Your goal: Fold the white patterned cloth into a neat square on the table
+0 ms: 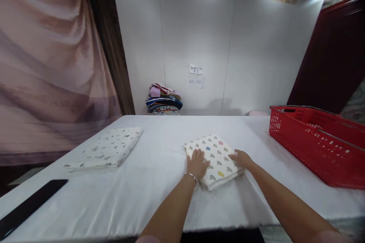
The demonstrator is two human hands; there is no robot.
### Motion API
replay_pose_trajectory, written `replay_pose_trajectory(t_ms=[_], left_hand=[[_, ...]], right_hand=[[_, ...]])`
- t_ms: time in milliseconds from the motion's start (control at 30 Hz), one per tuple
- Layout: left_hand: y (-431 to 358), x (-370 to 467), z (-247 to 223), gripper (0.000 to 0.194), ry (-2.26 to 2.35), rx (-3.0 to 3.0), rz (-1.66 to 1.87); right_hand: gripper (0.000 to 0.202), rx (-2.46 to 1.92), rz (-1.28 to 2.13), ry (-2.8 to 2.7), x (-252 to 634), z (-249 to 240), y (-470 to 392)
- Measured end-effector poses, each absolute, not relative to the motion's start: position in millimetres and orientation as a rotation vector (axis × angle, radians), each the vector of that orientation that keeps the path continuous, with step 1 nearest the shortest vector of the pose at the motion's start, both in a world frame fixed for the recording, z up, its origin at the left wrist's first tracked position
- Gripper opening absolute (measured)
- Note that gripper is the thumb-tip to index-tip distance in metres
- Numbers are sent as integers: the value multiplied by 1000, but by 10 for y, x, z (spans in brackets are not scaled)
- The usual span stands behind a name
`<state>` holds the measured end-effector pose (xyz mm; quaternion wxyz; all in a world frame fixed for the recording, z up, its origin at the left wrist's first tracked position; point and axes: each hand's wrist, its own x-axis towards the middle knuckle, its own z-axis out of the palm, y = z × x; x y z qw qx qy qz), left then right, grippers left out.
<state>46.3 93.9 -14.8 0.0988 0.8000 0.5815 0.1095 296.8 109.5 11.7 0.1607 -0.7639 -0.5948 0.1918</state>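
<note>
A folded white cloth with grey, blue, red and yellow prints (214,155) lies flat on the white-covered table, turned at a slant. My left hand (197,164) rests on its left part, fingers spread, a bracelet at the wrist. At the cloth's right edge, my right hand (240,158) touches the top with its fingers stretched out; part of that hand's underside is hidden. Farther left on the table is a second folded white cloth with small dark prints (112,146), apart from both hands.
A red plastic basket (308,144) stands at the table's right side. A long black flat object (31,203) lies at the front left. Behind the table's far edge is a stack of folded fabrics (164,100). Paper notes (196,82) are on the white wall, and a pink curtain (51,57) hangs left.
</note>
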Motion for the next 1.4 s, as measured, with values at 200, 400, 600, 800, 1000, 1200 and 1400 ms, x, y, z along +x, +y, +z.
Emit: replay_pose_trajectory(t_ms=[200,400,600,800,1000,1200,1400], left_hand=[[1113,225,118,60,1693,2488,160],[950,245,161,52,1758,2527,241],[499,291,-5,54,1536,2668,477],[525,197,1,53,1487,2738,449],[410,293,35,52,1483,2787,480],[201,468,-21,59,1318,2925,492],[374,44,38,57,1406,2948,390]], right_hand=[[52,-2206,681,-1672,2854,154,842],[41,-2045,896,-1572,2778,140,543],[45,-1951,1122,-1243,2830,127,622],[43,-1571,1514,-1007,2842,97,633],[35,-1372,1653,-909,2863,21,565],[38,-1357,1587,-878,2830,56,550],[68,-1227,1555,-819,2480,142,344]])
